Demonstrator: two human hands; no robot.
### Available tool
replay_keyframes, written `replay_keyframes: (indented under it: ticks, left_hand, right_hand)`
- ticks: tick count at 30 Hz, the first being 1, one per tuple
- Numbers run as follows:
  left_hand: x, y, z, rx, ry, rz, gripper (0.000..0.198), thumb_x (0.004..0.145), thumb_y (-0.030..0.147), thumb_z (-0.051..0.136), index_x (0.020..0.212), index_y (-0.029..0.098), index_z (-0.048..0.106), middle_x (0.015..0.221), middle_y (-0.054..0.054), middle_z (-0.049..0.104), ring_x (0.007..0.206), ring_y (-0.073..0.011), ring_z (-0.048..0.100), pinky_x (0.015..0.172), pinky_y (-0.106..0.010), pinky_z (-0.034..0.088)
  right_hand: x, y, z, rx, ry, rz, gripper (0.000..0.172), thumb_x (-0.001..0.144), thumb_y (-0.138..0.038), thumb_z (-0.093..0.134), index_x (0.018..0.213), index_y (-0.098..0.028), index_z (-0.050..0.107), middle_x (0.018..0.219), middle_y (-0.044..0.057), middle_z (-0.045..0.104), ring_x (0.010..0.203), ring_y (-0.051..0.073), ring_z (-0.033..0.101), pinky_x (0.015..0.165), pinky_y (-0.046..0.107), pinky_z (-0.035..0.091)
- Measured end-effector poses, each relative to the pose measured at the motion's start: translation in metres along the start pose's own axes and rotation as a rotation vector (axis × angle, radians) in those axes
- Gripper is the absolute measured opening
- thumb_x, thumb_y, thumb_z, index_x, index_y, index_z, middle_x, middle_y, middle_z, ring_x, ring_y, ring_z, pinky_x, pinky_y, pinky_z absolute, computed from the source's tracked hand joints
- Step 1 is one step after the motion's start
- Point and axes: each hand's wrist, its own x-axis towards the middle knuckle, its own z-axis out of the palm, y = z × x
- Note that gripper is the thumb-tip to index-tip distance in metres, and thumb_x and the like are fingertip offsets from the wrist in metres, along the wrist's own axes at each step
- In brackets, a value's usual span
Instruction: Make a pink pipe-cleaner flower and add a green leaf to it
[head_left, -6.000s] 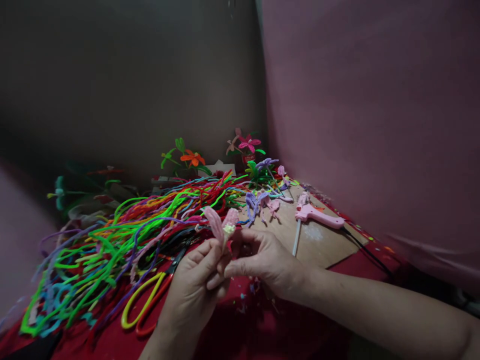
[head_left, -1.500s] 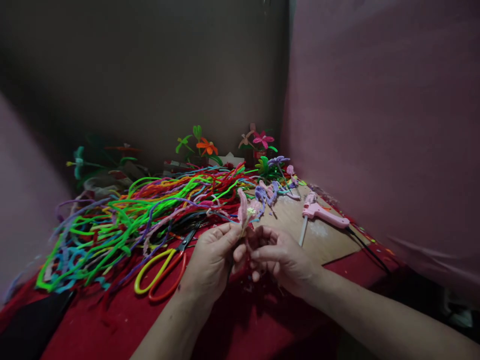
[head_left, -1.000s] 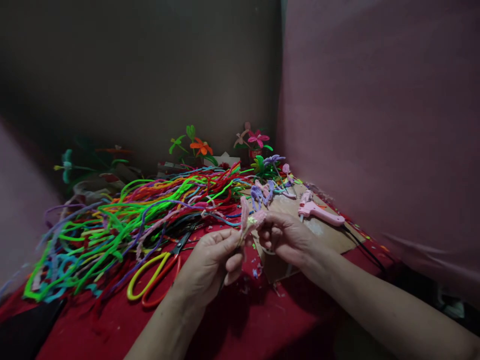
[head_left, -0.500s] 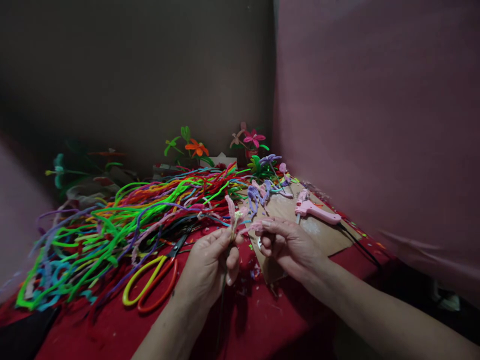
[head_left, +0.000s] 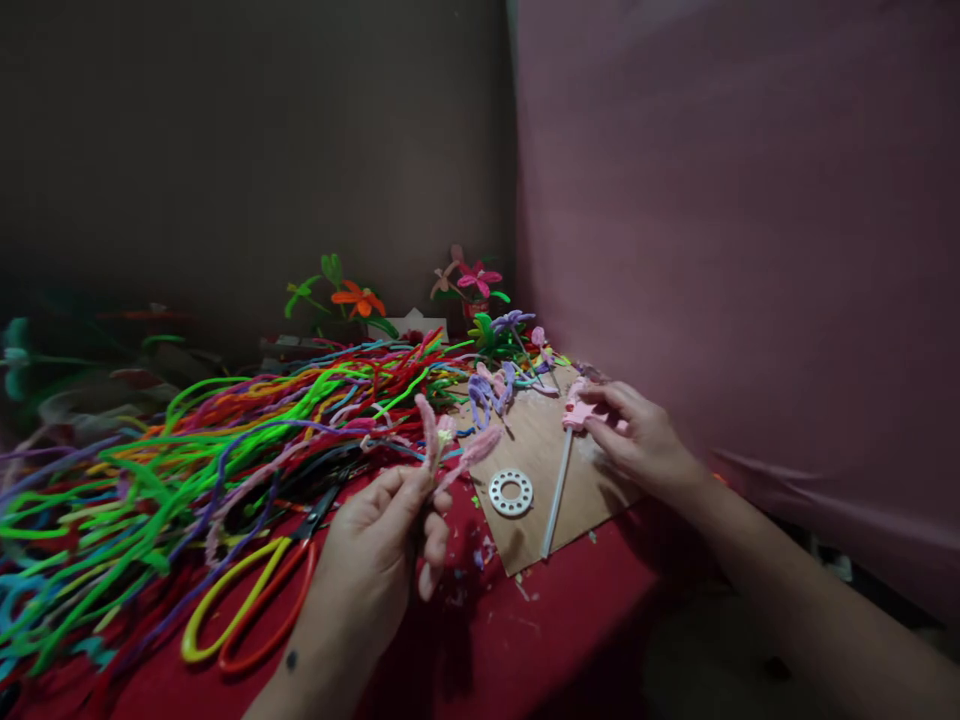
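Left hand (head_left: pixel 379 540) pinches a pink flower (head_left: pixel 478 450), right hand (head_left: pixel 641 440) grips a glue gun (head_left: pixel 576 412), pipe-cleaner pile (head_left: pixel 255 440) and scissors (head_left: pixel 309 524) crowding the left.

Red cloth (head_left: pixel 540 645) carries scissors (head_left: pixel 308 524); a brown board (head_left: pixel 541 445) — and heaped fuzzy stems (head_left: pixel 289 405).

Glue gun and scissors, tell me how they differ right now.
The glue gun has a pink body, whereas the scissors have one yellow and one red handle loop and dark blades. The glue gun is in the right grip; the scissors lie unheld on the red cloth. The glue gun has a long, straight, pale glue stick, while the scissors end in wide loops. Both are hand tools.
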Motion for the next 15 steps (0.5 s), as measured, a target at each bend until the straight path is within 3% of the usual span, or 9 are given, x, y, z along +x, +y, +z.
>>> replay_keyframes:
  ticks: [3, 6, 12, 15]
  left_hand:
    - [-0.001, 0.004, -0.002, -0.001, 0.018, -0.004, 0.029, 0.073, 0.042, 0.063, 0.069, 0.014, 0.056, 0.039, 0.003, 0.051, 0.027, -0.0052, 0.039, 0.028, -0.014, 0.028]
    - [-0.002, 0.006, -0.002, 0.004, -0.005, -0.009, 0.029, 0.072, 0.041, 0.063, 0.067, 0.014, 0.056, 0.037, 0.003, 0.049, 0.027, -0.0052, 0.039, 0.028, -0.014, 0.028]
    - [0.004, 0.005, -0.006, -0.089, -0.027, -0.042, 0.026, 0.07, 0.037, 0.066, 0.066, 0.013, 0.056, 0.039, 0.004, 0.047, 0.028, -0.0046, 0.036, 0.027, -0.014, 0.028]
    - [0.007, 0.006, -0.01, -0.13, -0.023, -0.049, 0.026, 0.069, 0.037, 0.067, 0.066, 0.013, 0.056, 0.041, 0.004, 0.047, 0.029, -0.0046, 0.035, 0.027, -0.015, 0.03]
  right_hand:
    - [0.006, 0.023, -0.009, -0.59, -0.166, -0.065, 0.046, 0.075, -0.02, 0.05, 0.119, -0.009, 0.052, 0.108, 0.018, 0.058, 0.097, 0.03, 0.048, 0.082, 0.041, 0.036]
    - [0.008, 0.033, -0.006, -0.834, -0.262, -0.007, 0.054, 0.075, -0.019, 0.046, 0.128, -0.006, 0.043, 0.109, 0.02, 0.056, 0.095, 0.031, 0.048, 0.078, 0.039, 0.037]
    - [0.012, 0.048, -0.001, -0.828, -0.209, 0.041, 0.048, 0.075, -0.019, 0.045, 0.122, -0.007, 0.048, 0.101, 0.019, 0.057, 0.089, 0.028, 0.051, 0.074, 0.036, 0.04]
    - [0.011, 0.051, -0.004, -0.719, -0.098, -0.001, 0.047, 0.072, -0.019, 0.047, 0.117, -0.005, 0.051, 0.098, 0.019, 0.055, 0.088, 0.028, 0.052, 0.076, 0.037, 0.042]
